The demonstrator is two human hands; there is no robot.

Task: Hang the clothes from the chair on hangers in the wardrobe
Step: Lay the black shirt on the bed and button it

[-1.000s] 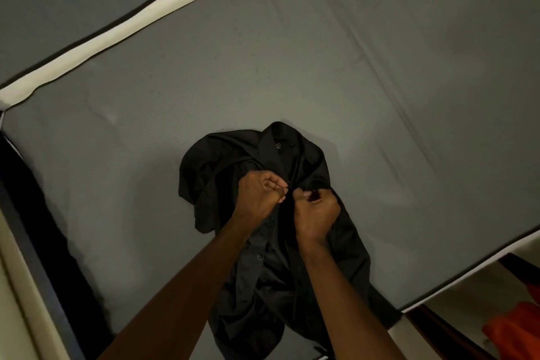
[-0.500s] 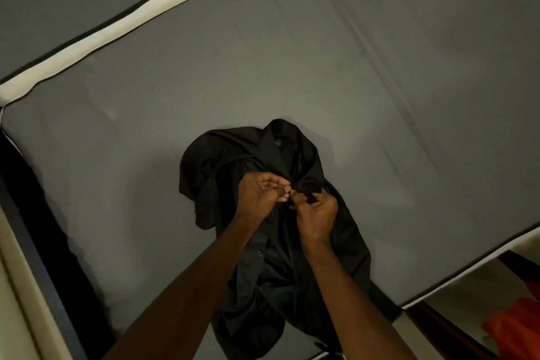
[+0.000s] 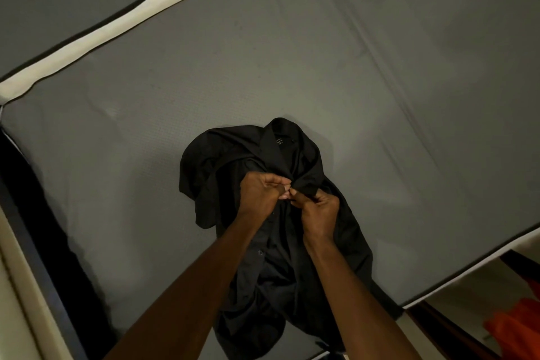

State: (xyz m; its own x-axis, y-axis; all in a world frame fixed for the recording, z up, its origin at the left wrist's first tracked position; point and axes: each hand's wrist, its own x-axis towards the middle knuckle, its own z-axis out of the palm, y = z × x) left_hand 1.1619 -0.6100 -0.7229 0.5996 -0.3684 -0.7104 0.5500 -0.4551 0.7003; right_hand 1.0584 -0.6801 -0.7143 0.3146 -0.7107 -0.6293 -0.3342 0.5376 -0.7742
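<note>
My forearms hide the black shirt's (image 3: 257, 161) lower front. At five o'clock an orange cloth (image 3: 517, 330) runs off the frame edge, too blurred to identify.

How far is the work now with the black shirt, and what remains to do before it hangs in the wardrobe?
Done: the black shirt lies spread on the grey surface, collar away from the person. In hand: the left hand and right hand both pinch the front just below the collar, apparently working a button. Left: no hanger or wardrobe rail is visible, so hanging is not yet done. An orange garment shows at the lower right.
</note>
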